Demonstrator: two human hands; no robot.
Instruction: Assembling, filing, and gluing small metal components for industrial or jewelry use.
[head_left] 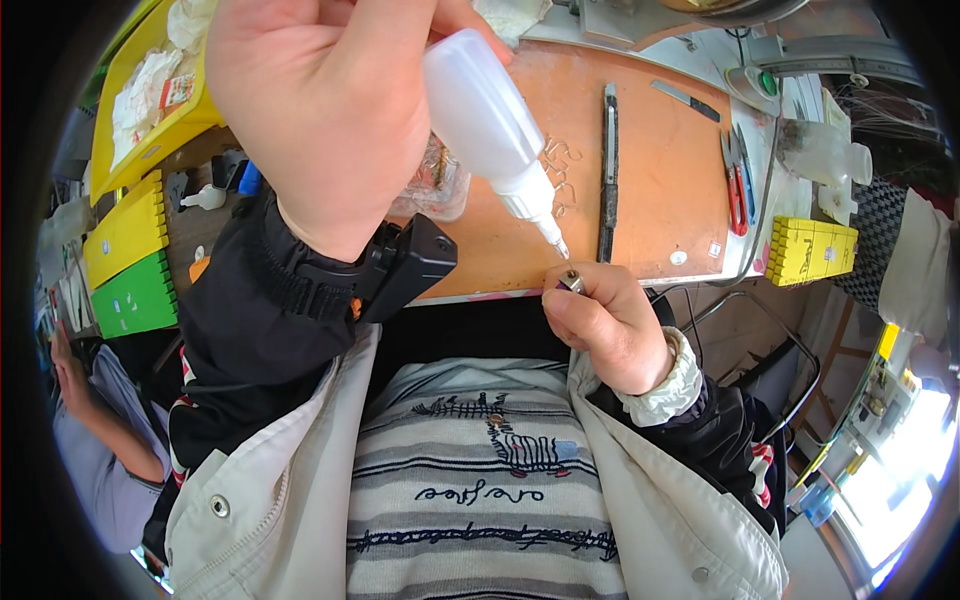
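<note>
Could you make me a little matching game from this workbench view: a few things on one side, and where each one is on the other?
Things:
1. white squeeze bottle
2. small metal piece
3. red-handled snips
4. green box

Places:
A. pinched in the right hand
B. lying at the right edge of the orange mat
C. held tip-down in the left hand
D. at the far left, below a yellow box

Pairs: 1-C, 2-A, 3-B, 4-D

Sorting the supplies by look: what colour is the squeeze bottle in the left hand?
Translucent white squeeze bottle with a white nozzle, seen in the head view.
</note>
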